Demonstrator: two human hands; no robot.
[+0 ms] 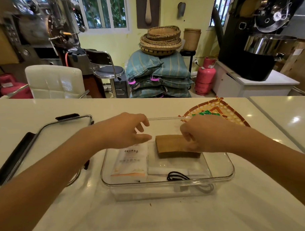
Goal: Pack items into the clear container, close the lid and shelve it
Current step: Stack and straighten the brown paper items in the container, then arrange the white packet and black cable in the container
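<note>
White counter (213,214) runs under both arms, with a cluttered workroom of sacks, baskets and a gas bottle well beyond it. Directly below the hands sits the clear container (230,168), open at the top so things can be dropped straight in. The right hand (202,135) has its fingers curled over the upper edge of a brown cardboard sleeve (171,145) and holds it low inside the container, at the end farthest from the person; this looks like the moment of setting it down in the space left free. The left hand (128,130) hovers just beside it with fingers loosely spread and nothing in them, probably ready to steady or tidy the contents. Beneath the left hand a white packet (131,162) lies flat on the container floor, and nearer the person than both hands a black cord (178,175) is coiled on some folded white material. The lid (47,142) lies flat to the outside of the left forearm, parked within reach for closing. Past the right hand a woven tray (235,117) holds a green packet (205,113), likely next to be packed.
</note>
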